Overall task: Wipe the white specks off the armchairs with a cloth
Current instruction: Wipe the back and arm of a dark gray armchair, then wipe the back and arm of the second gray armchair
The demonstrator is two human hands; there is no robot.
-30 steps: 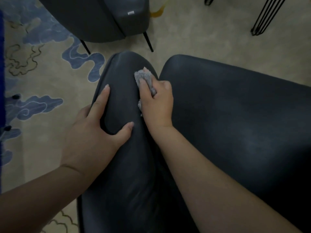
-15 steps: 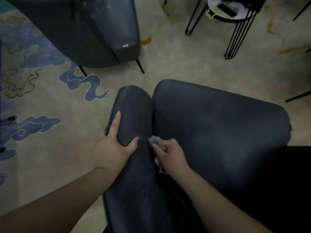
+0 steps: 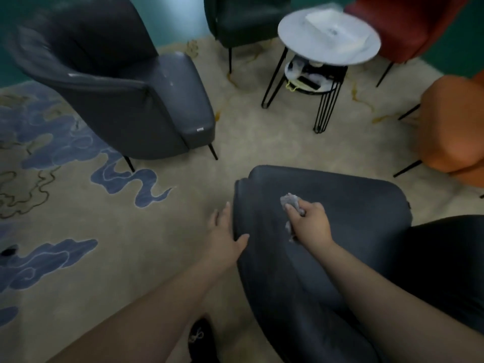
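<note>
A dark grey leather armchair [image 3: 353, 213] fills the lower right of the head view. My right hand [image 3: 310, 222] grips a crumpled grey cloth [image 3: 289, 201] and holds it against the chair's left armrest near the seat seam. My left hand [image 3: 225, 234] rests on the outer side of that armrest with straight fingers and the thumb on top. A second dark grey armchair [image 3: 136, 100] stands at the upper left, with faint white specks on its arm and back.
A round white side table [image 3: 301, 40] on black wire legs stands at the top right with a white object on it. A dark green chair [image 3: 246, 19], a red chair [image 3: 408, 24] and an orange chair [image 3: 453, 127] ring the beige patterned carpet [image 3: 104, 231]. A black shoe [image 3: 200, 339] shows below.
The view has risen and pulled back, so the room's other chairs and the table now show. My right hand slid the cloth back along the armrest, then forward again. My left hand loosened to the armrest's side.
</note>
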